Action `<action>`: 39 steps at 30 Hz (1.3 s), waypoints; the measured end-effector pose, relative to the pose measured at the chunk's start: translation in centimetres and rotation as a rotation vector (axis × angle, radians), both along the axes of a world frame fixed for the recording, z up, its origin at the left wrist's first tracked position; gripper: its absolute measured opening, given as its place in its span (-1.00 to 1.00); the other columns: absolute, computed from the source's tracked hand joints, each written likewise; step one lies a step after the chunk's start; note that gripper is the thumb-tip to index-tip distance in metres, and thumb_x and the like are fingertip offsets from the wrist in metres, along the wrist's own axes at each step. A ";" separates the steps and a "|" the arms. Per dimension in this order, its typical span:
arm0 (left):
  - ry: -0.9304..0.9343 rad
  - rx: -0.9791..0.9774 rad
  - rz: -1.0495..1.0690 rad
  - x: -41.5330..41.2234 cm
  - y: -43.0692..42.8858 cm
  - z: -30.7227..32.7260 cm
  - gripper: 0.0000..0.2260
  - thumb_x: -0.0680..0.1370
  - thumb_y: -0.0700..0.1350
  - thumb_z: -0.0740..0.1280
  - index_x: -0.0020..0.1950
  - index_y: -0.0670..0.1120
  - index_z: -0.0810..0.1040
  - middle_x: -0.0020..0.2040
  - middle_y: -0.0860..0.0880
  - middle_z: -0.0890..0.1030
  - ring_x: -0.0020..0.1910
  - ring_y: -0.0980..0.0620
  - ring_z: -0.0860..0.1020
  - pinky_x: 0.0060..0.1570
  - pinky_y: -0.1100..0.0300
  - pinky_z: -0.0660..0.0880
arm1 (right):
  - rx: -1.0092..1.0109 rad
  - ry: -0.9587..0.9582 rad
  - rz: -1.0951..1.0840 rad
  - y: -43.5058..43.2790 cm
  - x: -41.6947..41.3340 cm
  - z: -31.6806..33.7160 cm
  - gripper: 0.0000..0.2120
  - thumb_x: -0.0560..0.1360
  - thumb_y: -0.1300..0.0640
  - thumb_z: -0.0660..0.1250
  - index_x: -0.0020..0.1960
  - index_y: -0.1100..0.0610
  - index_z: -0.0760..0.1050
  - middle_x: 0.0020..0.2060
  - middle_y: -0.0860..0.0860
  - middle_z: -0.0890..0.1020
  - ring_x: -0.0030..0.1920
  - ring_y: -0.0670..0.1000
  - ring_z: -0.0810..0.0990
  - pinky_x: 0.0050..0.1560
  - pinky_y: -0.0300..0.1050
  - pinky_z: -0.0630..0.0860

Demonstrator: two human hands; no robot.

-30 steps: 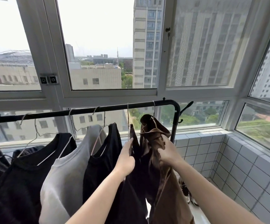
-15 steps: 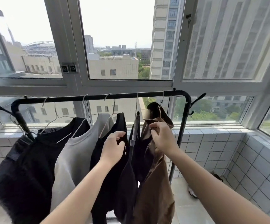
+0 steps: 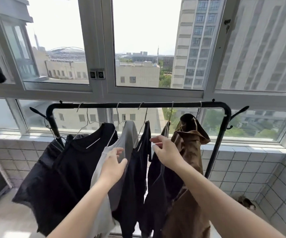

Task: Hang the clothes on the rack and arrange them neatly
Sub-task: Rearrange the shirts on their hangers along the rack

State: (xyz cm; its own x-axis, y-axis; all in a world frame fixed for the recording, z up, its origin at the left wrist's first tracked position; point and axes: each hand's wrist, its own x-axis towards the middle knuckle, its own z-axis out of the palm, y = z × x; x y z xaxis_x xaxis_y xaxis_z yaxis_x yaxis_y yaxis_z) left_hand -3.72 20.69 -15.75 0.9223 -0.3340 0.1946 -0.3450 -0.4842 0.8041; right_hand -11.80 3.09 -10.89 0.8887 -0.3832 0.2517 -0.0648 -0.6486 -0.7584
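Both hands up at the black clothes rack [image 3: 138,105], fingers spread among the hanging garments.

Six garments hang from it on wire hangers: four dark, one grey top [image 3: 121,148], one brown piece [image 3: 188,162] at the right end. Left hand [image 3: 113,166], fingers loosely apart, touches the grey top; right hand [image 3: 166,152], fingers splayed, reaches the dark garment [image 3: 159,179] beside the brown one; no grip can be made out. Hems are cut off below.

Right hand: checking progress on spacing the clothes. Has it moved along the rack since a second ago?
Yes. The right hand left the brown garment and shifted left, toward the black top.
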 end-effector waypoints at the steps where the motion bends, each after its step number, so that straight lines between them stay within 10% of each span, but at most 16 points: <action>1: 0.023 0.036 -0.038 0.6 0.2 -0.1 -0.60 0.53 -0.13 0.32 0.36 -0.09 0.40 0.31 -0.01 0.45 0.29 0.04 0.45 0.08 0.39 0.35 | 0.005 0.017 -0.007 0.9 0.9 -0.1 -0.74 0.56 0.19 0.19 0.23 0.11 0.48 0.13 -0.04 0.56 0.10 -0.09 0.49 0.09 -0.27 0.34; 6: 0.140 0.166 -0.257 2.7 -1.1 -1.1 -0.44 0.53 -0.02 0.33 0.47 -0.11 0.23 0.40 -0.08 0.40 0.36 0.00 0.40 0.25 0.23 0.34 | 0.003 0.069 -0.096 2.1 3.3 -0.9 -0.72 0.55 0.18 0.22 0.24 0.14 0.49 0.13 0.01 0.59 0.09 -0.04 0.54 0.09 -0.25 0.39; 11: 0.134 0.172 -0.364 4.2 -1.2 -1.9 -0.68 0.57 -0.15 0.20 0.32 -0.08 0.38 -0.04 0.01 0.62 -0.13 0.04 0.59 -0.09 0.17 0.52 | 0.019 0.119 -0.214 1.7 5.0 -1.9 -0.73 0.55 0.20 0.22 0.24 0.14 0.48 0.12 0.02 0.58 0.02 -0.06 0.52 0.03 -0.27 0.37; 16: 0.135 0.030 -0.322 4.6 -0.4 -2.4 -0.71 0.66 -0.07 0.07 0.23 -0.18 0.47 -0.20 0.08 0.58 -0.21 0.20 0.54 -0.11 0.35 0.39 | 0.058 0.137 -0.313 1.0 6.6 -2.2 -0.69 0.55 0.18 0.20 0.28 0.13 0.44 0.16 0.07 0.57 0.01 -0.03 0.50 0.02 -0.22 0.35; 21: 0.102 -0.143 -0.186 4.6 0.1 -2.5 -0.75 0.65 -0.15 0.11 0.10 -0.29 0.49 -0.50 0.09 0.34 -0.68 0.20 0.32 -0.59 0.41 0.23 | 0.058 0.088 -0.283 1.1 9.3 -0.8 -0.57 0.59 0.20 0.14 0.46 0.14 0.25 0.35 0.06 0.44 0.09 -0.04 0.45 0.12 -0.20 0.35; 25: -0.036 -0.129 -0.131 4.6 0.4 -1.1 -0.81 0.63 -0.18 0.15 -0.10 -0.14 0.52 -0.42 0.04 0.41 -0.53 0.17 0.35 -0.57 0.34 0.30 | 0.052 0.083 -0.252 0.4 11.6 0.4 -0.51 0.58 0.22 0.13 0.50 0.15 0.17 0.45 0.06 0.33 0.36 0.07 0.40 0.38 -0.07 0.29; 31: -0.163 -0.054 -0.070 5.9 1.0 1.6 -0.74 0.64 -0.09 0.11 0.28 0.03 0.48 -0.38 0.02 0.54 -0.42 0.15 0.47 -0.40 0.46 0.39 | 0.130 0.041 -0.217 -2.0 14.0 1.4 -0.65 0.60 0.23 0.13 0.37 0.23 0.34 0.25 0.11 0.51 0.29 0.12 0.47 0.28 0.03 0.42; 39: -0.063 -0.120 -0.021 8.2 -1.0 1.5 -0.81 0.64 -0.16 0.15 -0.12 0.05 0.43 -0.37 0.00 0.46 -0.45 0.20 0.31 -0.29 0.63 0.30 | 0.095 0.152 -0.099 -5.4 16.1 -0.4 -0.58 0.57 0.33 0.12 0.43 0.20 0.28 0.37 0.13 0.41 0.38 0.11 0.39 0.39 -0.08 0.29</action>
State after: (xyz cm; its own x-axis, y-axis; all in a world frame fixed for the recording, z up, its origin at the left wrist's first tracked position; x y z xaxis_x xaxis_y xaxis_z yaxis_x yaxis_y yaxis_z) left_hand 4.45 19.66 -14.24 0.9000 -0.3242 0.2914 -0.4056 -0.3781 0.8322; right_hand 4.26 -2.31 -11.24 0.8704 -0.4865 0.0758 -0.2434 -0.5590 -0.7927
